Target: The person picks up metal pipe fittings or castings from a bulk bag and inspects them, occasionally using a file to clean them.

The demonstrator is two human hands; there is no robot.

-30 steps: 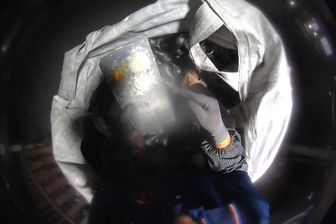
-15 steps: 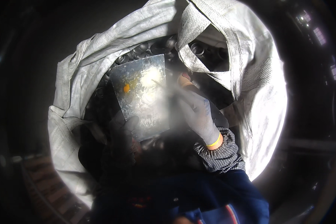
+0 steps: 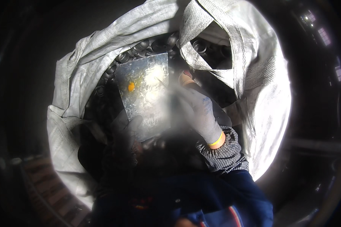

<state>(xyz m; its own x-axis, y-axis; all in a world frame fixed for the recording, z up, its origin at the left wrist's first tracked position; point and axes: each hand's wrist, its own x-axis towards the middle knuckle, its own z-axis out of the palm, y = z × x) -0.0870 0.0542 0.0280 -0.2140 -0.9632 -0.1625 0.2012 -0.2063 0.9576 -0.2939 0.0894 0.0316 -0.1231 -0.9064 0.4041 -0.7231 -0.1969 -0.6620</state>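
A flat, scuffed grey metal-looking plate (image 3: 147, 109) with an orange spot lies tilted in front of me, brightly lit. My left hand (image 3: 130, 126), gloved and in deep shadow, grips its lower left edge with the thumb on top. My right hand (image 3: 201, 109) wears a grey glove with a yellow cuff and hovers by the plate's right side, fingers curled. A thin dark tip reaches from it over the plate, but a blurred patch hides what it belongs to. Beneath are several dark round, ring-like parts (image 3: 142, 45).
A large white woven bulk bag (image 3: 265, 106) surrounds the parts, its rim folded outward. A wide strap loop (image 3: 236, 49) hangs over the far right opening. At lower left, a slatted brownish surface (image 3: 51, 189) shows outside the bag.
The plate and my left hand have shifted slightly up and to the right. My right hand has barely moved and keeps its curled pose.
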